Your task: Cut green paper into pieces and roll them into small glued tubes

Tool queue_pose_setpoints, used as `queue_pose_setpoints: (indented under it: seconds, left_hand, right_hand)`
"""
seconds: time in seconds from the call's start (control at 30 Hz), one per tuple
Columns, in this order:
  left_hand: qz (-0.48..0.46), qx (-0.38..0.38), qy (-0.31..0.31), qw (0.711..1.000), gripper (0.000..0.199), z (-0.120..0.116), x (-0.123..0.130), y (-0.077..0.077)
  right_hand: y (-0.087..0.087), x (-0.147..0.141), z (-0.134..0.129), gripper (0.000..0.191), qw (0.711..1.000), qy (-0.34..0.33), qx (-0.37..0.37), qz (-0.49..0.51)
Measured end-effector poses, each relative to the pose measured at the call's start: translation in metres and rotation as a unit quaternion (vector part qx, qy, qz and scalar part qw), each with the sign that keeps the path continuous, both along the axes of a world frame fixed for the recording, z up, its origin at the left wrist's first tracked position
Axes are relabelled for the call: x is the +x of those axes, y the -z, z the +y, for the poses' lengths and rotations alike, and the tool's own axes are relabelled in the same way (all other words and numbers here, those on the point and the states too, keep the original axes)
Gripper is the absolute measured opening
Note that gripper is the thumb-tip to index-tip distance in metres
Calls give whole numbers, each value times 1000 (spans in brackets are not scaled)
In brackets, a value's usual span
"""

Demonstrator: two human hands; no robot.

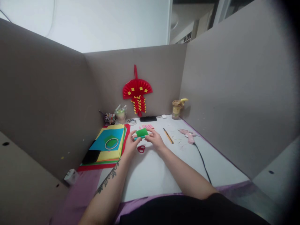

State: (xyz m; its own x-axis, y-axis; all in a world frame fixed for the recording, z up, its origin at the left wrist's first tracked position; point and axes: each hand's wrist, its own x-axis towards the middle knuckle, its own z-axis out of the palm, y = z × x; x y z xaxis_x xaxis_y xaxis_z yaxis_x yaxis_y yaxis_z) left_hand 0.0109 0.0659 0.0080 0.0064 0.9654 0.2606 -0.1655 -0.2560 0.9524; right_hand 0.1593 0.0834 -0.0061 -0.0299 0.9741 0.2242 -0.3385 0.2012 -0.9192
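Observation:
Between my two hands, above the white table, is a small green piece of paper [142, 132] with a blue strip or edge along its lower side. My left hand [131, 141] grips its left end, thumb at the lower edge. The right end is pinched by my right hand [154, 138]. Just below the paper lies a pair of scissors [141, 149] with red handles, its blades hidden from view. Several pink strips or sticks [150, 126] lie right behind the paper, partly covered by it.
Left stands a stack of coloured paper [109, 154] with a ring [112, 144] on top. A pencil-like tool [168, 136] and a pink glue gun [188, 136] with a trailing cord lie right. Behind are a phone [148, 119], cups and a red paper ornament [138, 89] on the partition.

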Motion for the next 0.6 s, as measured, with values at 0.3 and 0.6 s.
queue_pose_setpoints:
  seconds: [0.3, 0.6]
  left_hand:
    - [37, -7, 8, 999, 40, 2, -1, 4]
    - [14, -29, -7, 999, 25, 4, -2, 5]
  right_hand:
    - [-1, 1, -1, 23, 1000, 15, -21, -9]
    - [-4, -2, -8, 22, 999, -15, -4, -42]
